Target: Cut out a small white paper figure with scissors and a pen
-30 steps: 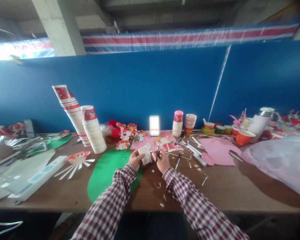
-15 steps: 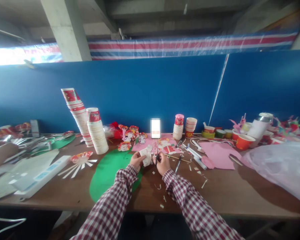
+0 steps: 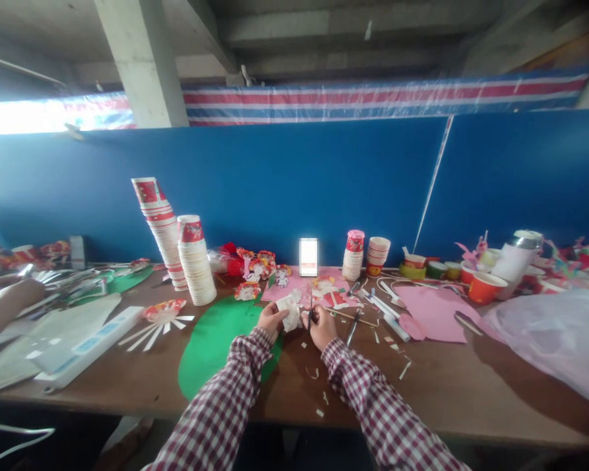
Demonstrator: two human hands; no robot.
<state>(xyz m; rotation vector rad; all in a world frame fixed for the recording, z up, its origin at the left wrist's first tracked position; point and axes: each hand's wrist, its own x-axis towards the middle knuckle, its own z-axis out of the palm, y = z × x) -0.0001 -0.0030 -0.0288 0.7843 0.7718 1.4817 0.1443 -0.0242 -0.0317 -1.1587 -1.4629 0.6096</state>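
Note:
My left hand [image 3: 273,320] pinches a piece of white paper [image 3: 290,310] with uneven cut edges, held just above the table. Beside it, my right hand [image 3: 323,328] is closed around a pair of dark-handled scissors [image 3: 310,316]. The blades point away from me, close to the paper's right edge; whether they are open I cannot tell. A green sheet [image 3: 211,350] lies under and left of my left forearm. Beyond both hands is pink paper [image 3: 302,293] with red and white printed cut-outs. Small paper scraps [image 3: 320,413] are scattered below my right hand.
Tall paper cup stacks [image 3: 195,268] stand at the left, shorter ones [image 3: 354,258] at the back. A long white box [image 3: 91,347] and another person's hand [image 3: 22,294] are far left. Rightward are a pen [image 3: 353,328], pink sheets [image 3: 429,311], a red cup [image 3: 485,288] and a plastic bag [image 3: 554,333].
The whole view has shifted slightly, so things sit a little lower and further right. My hands keep the same hold on the paper and scissors. At far left the other person's hand has moved.

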